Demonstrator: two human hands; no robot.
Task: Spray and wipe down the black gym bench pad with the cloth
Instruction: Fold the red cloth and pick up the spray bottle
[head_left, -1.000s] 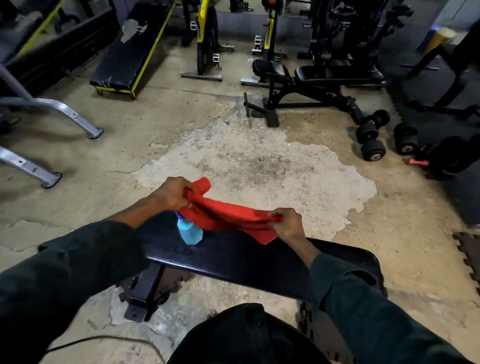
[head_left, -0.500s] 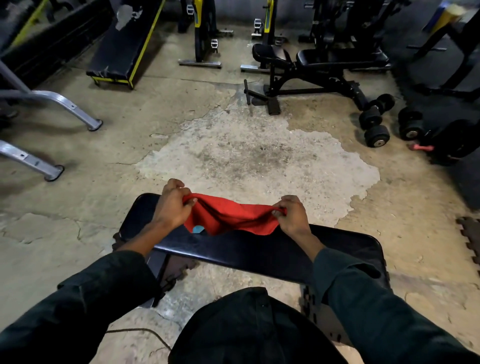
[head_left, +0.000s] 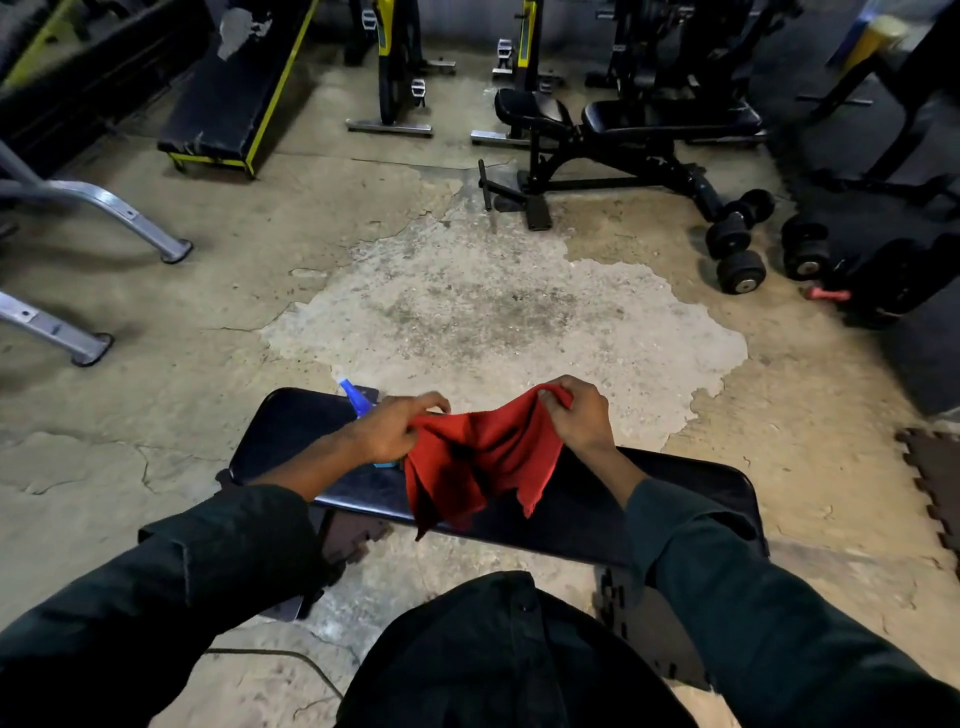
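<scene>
The black bench pad (head_left: 675, 499) lies crosswise in front of me. Above its middle hangs a red cloth (head_left: 478, 467), held up at its top corners. My left hand (head_left: 395, 431) pinches the cloth's left corner, and my right hand (head_left: 576, 415) pinches the right corner slightly higher. The cloth droops in folds over the pad. A blue spray bottle (head_left: 358, 397) stands on the pad's far left part, mostly hidden behind my left hand; only its nozzle and a bit of its base show.
Cracked concrete floor (head_left: 467, 312) stretches ahead. Black dumbbells (head_left: 737, 244) and an adjustable bench (head_left: 623, 135) sit at the back right. A yellow-edged bench (head_left: 234, 88) and grey metal legs (head_left: 104, 208) are at the left. Foam mat tiles (head_left: 935, 483) lie at the right.
Both hands moved the cloth right and lifted it, and it now hangs down looser. The spray bottle's nozzle has come into sight behind my left hand.
</scene>
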